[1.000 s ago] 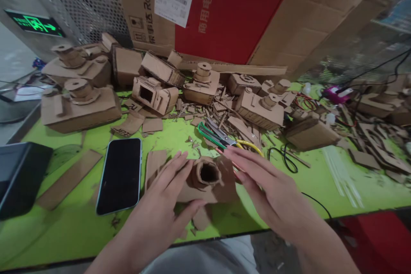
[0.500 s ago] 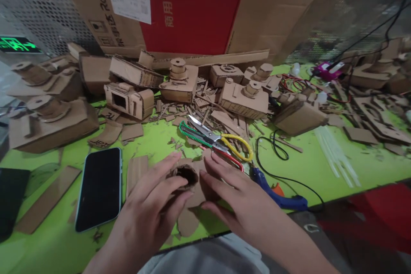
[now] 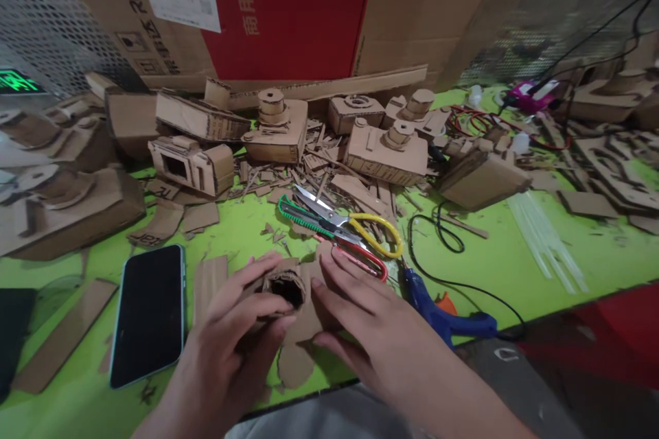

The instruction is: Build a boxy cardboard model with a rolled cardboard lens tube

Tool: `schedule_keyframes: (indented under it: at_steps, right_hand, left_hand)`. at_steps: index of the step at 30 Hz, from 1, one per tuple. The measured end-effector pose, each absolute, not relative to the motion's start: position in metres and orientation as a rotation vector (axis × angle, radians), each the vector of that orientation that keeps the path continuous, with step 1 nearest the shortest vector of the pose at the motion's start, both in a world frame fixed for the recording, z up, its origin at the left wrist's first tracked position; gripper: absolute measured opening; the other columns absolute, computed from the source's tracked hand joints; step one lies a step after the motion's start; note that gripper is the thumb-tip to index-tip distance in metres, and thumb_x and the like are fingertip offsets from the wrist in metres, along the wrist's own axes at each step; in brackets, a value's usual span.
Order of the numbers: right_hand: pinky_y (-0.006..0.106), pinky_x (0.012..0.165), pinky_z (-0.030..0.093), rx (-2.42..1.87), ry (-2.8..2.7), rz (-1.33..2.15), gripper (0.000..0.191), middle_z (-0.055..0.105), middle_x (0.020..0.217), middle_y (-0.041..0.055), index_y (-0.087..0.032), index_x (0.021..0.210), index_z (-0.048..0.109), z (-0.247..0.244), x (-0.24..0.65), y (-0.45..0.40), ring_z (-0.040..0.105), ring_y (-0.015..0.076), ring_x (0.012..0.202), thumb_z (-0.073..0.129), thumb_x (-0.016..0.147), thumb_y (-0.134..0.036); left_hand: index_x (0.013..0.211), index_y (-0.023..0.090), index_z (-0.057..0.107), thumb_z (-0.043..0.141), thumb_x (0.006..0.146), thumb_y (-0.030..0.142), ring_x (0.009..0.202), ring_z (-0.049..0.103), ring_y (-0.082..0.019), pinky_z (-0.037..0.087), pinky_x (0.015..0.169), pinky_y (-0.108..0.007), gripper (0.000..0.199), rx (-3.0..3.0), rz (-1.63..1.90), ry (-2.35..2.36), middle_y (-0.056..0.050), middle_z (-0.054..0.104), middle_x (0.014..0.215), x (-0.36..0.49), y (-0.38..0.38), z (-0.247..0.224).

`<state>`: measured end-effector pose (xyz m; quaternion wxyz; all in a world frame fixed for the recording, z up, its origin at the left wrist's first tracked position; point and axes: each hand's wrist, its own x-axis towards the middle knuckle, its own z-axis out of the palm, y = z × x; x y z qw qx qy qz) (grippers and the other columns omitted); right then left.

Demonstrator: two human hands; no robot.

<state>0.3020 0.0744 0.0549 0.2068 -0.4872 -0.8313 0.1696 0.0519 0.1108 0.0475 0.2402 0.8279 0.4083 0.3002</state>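
Note:
My left hand (image 3: 231,329) curls around a short cardboard tube (image 3: 288,278), its thumb and fingers closed on the sides. The tube's dark hollow end faces up, with layered edges showing. Under and beside it lies a flat piece of cardboard (image 3: 303,326). My right hand (image 3: 368,309) rests on that piece's right side, fingers stretched out and slightly apart. The fingers cover part of the piece. A small rounded cardboard scrap (image 3: 295,365) lies below, near the table edge. Scissors (image 3: 337,223) with yellow and red handles lie beyond my right fingers, beside a green cutter (image 3: 303,215).
A blue glue gun (image 3: 437,309) with a black cord is at right, near glue sticks (image 3: 546,243). A phone (image 3: 149,315) lies left, beside cardboard strips (image 3: 64,336). Several cardboard camera models (image 3: 386,151) and scraps line the back, before a large carton (image 3: 427,7).
The view has shifted slightly, so most things sit a little further left. Both hands keep nearly the same hold and place on the cardboard.

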Motion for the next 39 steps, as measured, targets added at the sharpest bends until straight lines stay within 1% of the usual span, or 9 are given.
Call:
schedule_keyframes:
  at_steps: [3, 6, 12, 18, 21, 26, 29, 34, 39]
  right_hand:
    - [0.056, 0.124, 0.053, -1.347, -2.332, 0.451, 0.049, 0.051, 0.168, 0.0289, -0.003, 0.150, 0.067, 0.053, 0.302, 0.074, 0.050, 0.0404, 0.159, 0.069, 0.108, -0.028]
    - [0.057, 0.124, 0.052, -1.343, -2.336, 0.430, 0.048, 0.051, 0.168, 0.0286, -0.003, 0.151, 0.066, 0.050, 0.302, 0.073, 0.048, 0.0409, 0.159, 0.068, 0.109, -0.028]
    - [0.055, 0.125, 0.051, -1.353, -2.321, 0.454, 0.048, 0.050, 0.170, 0.0270, -0.004, 0.152, 0.065, 0.050, 0.302, 0.073, 0.046, 0.0382, 0.161, 0.063, 0.112, -0.030]
    - [0.054, 0.125, 0.051, -1.347, -2.343, 0.432, 0.048, 0.046, 0.172, 0.0278, -0.004, 0.153, 0.064, 0.051, 0.304, 0.073, 0.042, 0.0385, 0.163, 0.058, 0.115, -0.032]
    - [0.054, 0.126, 0.050, -1.335, -2.345, 0.422, 0.049, 0.045, 0.172, 0.0287, -0.003, 0.153, 0.063, 0.048, 0.304, 0.073, 0.040, 0.0385, 0.163, 0.056, 0.116, -0.032]
    - [0.053, 0.127, 0.049, -1.342, -2.330, 0.446, 0.048, 0.047, 0.172, 0.0262, -0.005, 0.155, 0.063, 0.047, 0.304, 0.074, 0.041, 0.0380, 0.163, 0.056, 0.115, -0.032]
    - [0.051, 0.127, 0.049, -1.335, -2.323, 0.462, 0.047, 0.048, 0.170, 0.0270, -0.004, 0.152, 0.065, 0.049, 0.304, 0.075, 0.042, 0.0375, 0.162, 0.055, 0.116, -0.032]
    - [0.051, 0.126, 0.050, -1.328, -2.337, 0.463, 0.047, 0.048, 0.170, 0.0272, -0.004, 0.153, 0.064, 0.051, 0.304, 0.078, 0.041, 0.0385, 0.162, 0.056, 0.115, -0.030]
    - [0.050, 0.125, 0.051, -1.336, -2.341, 0.466, 0.048, 0.049, 0.169, 0.0271, -0.004, 0.153, 0.065, 0.050, 0.305, 0.079, 0.043, 0.0393, 0.160, 0.057, 0.115, -0.032]
  left_hand:
    - [0.122, 0.028, 0.069, 0.070, 0.102, 0.013, 0.154, 0.057, -0.032, 0.049, 0.129, -0.053, 0.025, 2.393, 0.797, 1.174, -0.011, 0.055, 0.167, 0.054, 0.108, 0.054]
    - [0.120, 0.028, 0.070, 0.067, 0.102, 0.011, 0.156, 0.055, -0.035, 0.046, 0.131, -0.058, 0.024, 2.457, 0.748, 1.182, -0.011, 0.052, 0.170, 0.058, 0.108, 0.058]
    - [0.119, 0.029, 0.072, 0.065, 0.102, 0.010, 0.155, 0.057, -0.031, 0.054, 0.126, -0.047, 0.026, 2.321, 0.778, 1.148, -0.006, 0.055, 0.168, 0.060, 0.111, 0.050]
    - [0.119, 0.028, 0.072, 0.068, 0.101, 0.008, 0.151, 0.061, -0.028, 0.053, 0.128, -0.041, 0.027, 2.347, 0.822, 1.169, -0.005, 0.061, 0.161, 0.060, 0.110, 0.049]
    - [0.126, 0.026, 0.070, 0.071, 0.101, 0.012, 0.148, 0.063, -0.027, 0.052, 0.127, -0.038, 0.029, 2.456, 0.803, 1.165, -0.008, 0.061, 0.160, 0.060, 0.110, 0.055]
    - [0.133, 0.021, 0.067, 0.069, 0.104, 0.018, 0.151, 0.058, -0.028, 0.043, 0.131, -0.037, 0.029, 2.609, 0.663, 1.159, -0.012, 0.059, 0.159, 0.061, 0.113, 0.064]
    - [0.129, 0.022, 0.068, 0.067, 0.104, 0.017, 0.151, 0.058, -0.030, 0.047, 0.128, -0.039, 0.025, 2.648, 0.600, 1.160, -0.012, 0.060, 0.157, 0.062, 0.114, 0.065]
    - [0.122, 0.025, 0.069, 0.067, 0.103, 0.016, 0.144, 0.065, -0.032, 0.058, 0.119, -0.043, 0.021, 2.625, 0.607, 1.167, -0.012, 0.063, 0.155, 0.063, 0.115, 0.065]
    - [0.120, 0.027, 0.069, 0.067, 0.103, 0.019, 0.143, 0.066, -0.032, 0.059, 0.120, -0.046, 0.019, 2.594, 0.628, 1.217, -0.010, 0.067, 0.149, 0.064, 0.115, 0.066]
